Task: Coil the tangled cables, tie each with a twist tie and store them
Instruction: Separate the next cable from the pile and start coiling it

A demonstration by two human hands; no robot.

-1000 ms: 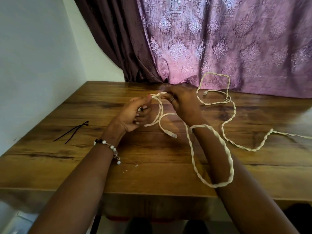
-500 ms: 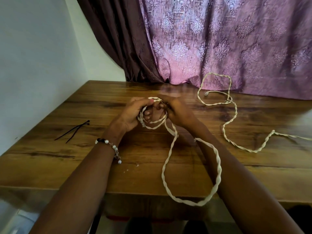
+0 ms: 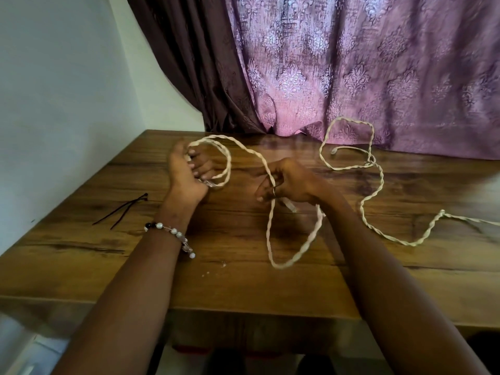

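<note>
Soft, dim daylight glows through the curtain [image 3: 351, 63]; edges bow.

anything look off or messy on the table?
Mostly no. Small pale crumbs lie scattered on the table near the front edge. The uncoiled cable sprawls in loose loops toward the curtain, expected mid-coiling. The black ties lie untouched at left.

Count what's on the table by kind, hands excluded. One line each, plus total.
Cream twisted cable: 1 that I can separate; whether it's one run or two tangled, I cannot tell
Black twist ties: 2, possibly more, lying crossed left of the left hand
Clear plug connectors: 2 clearly visible, one by the right hand, one near the purple curtain
Total: 5
</note>
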